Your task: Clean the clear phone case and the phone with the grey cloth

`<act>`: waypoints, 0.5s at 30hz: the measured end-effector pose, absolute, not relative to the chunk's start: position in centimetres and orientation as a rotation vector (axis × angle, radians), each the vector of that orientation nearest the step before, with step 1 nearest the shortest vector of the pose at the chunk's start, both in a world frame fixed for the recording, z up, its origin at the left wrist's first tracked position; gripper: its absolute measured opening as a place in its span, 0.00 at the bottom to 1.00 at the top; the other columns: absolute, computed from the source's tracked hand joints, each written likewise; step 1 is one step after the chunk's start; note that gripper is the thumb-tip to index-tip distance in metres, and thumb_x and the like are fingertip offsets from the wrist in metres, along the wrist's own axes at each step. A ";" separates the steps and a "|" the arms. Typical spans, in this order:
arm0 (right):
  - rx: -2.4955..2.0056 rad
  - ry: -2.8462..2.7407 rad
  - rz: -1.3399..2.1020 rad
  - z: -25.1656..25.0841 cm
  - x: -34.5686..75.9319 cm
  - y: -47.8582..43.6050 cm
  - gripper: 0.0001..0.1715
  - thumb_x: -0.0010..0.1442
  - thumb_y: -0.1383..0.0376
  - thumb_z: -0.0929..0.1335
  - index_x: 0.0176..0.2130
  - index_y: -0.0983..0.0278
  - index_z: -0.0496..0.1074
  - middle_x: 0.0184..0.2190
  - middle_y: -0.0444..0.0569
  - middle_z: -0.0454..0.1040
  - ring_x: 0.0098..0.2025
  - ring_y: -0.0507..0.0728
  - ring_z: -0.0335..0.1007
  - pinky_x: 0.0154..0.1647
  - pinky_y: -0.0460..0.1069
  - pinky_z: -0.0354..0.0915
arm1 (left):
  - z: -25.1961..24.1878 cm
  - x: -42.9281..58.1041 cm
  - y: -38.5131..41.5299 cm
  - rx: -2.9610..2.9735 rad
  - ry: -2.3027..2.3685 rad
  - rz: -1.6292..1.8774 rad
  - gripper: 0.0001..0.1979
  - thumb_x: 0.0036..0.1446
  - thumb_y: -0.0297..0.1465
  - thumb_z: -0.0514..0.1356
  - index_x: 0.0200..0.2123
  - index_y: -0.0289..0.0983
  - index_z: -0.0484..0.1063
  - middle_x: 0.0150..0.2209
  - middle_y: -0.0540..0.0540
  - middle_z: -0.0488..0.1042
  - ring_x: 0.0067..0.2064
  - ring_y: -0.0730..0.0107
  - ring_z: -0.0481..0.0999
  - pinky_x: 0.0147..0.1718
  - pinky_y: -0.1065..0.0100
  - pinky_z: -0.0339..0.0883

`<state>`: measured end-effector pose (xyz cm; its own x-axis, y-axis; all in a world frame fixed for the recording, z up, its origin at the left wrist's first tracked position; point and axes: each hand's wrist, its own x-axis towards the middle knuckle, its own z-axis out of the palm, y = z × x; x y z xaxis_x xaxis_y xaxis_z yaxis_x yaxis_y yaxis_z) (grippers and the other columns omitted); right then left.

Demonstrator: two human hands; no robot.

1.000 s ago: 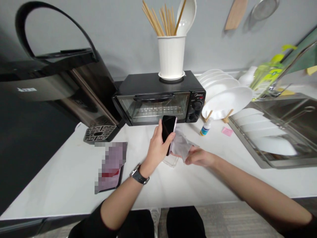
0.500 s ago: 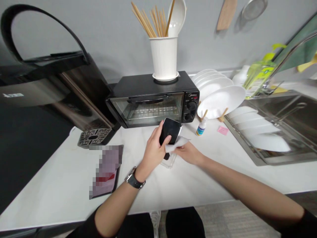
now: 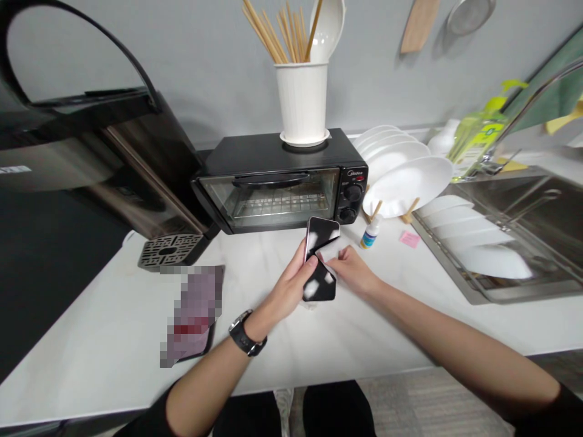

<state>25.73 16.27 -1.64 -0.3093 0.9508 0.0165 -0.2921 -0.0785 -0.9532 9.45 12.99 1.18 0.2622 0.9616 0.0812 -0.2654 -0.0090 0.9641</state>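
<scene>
A smartphone (image 3: 321, 288) with a dark, shiny screen is held above the counter in my left hand (image 3: 291, 282), whose thumb lies over its left edge. My right hand (image 3: 353, 270) pinches a thin white wipe (image 3: 331, 250) against the middle of the screen. Bright reflections show above and below the wipe. Under the phone, only a bit of a clear phone case (image 3: 310, 305) shows; the phone hides the rest. A small white spray bottle (image 3: 370, 233) with a blue label stands right of the phone, beyond my right hand.
A tablet (image 3: 195, 315) with a blurred-out screen lies left on the white counter (image 3: 364, 340). Behind stand a black toaster oven (image 3: 273, 182), a coffee machine (image 3: 168, 249) and racked white plates (image 3: 405, 185). A pink note (image 3: 410, 239) lies near the sink (image 3: 483, 297).
The phone has turned so that its full screen faces me, covering most of the clear case. The wipe has moved up from its lower part to mid-screen with my right hand.
</scene>
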 end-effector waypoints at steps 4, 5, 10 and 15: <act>-0.811 -1.131 1.654 -1.3 25.9 16.4 0.24 0.51 0.46 0.79 0.30 0.63 0.78 0.26 0.45 0.80 0.31 0.56 0.77 0.38 0.51 0.73 | 1.5 9.8 12.9 1.010 0.791 1.189 0.31 0.61 0.44 0.68 0.66 0.43 0.72 0.68 0.48 0.71 0.73 0.47 0.60 0.73 0.56 0.52; -0.802 -1.151 1.702 -1.3 26.0 16.4 0.24 0.49 0.47 0.80 0.30 0.63 0.79 0.27 0.45 0.80 0.31 0.56 0.77 0.39 0.51 0.73 | 1.5 9.8 13.0 0.982 0.809 1.212 0.31 0.60 0.43 0.69 0.65 0.42 0.74 0.67 0.48 0.71 0.74 0.46 0.60 0.73 0.56 0.52; -0.894 -1.418 1.507 -1.7 26.2 16.6 0.24 0.54 0.46 0.78 0.31 0.63 0.78 0.26 0.44 0.78 0.31 0.55 0.74 0.35 0.50 0.71 | 0.8 9.6 13.2 0.802 0.842 1.242 0.28 0.59 0.39 0.69 0.63 0.42 0.75 0.65 0.48 0.74 0.73 0.49 0.63 0.72 0.56 0.54; -1.118 -1.459 0.786 -1.2 27.4 17.3 0.22 0.67 0.49 0.67 0.33 0.63 0.77 0.31 0.49 0.80 0.38 0.61 0.77 0.43 0.56 0.73 | 0.9 9.3 13.9 0.577 0.761 1.312 0.21 0.63 0.34 0.66 0.59 0.39 0.77 0.59 0.43 0.80 0.65 0.51 0.74 0.66 0.55 0.66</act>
<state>27.43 17.33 -1.22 0.0275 0.9355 0.3522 0.2199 0.3381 -0.9151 9.34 13.89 0.93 0.0810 0.9828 -0.1658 -0.6322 0.1793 0.7538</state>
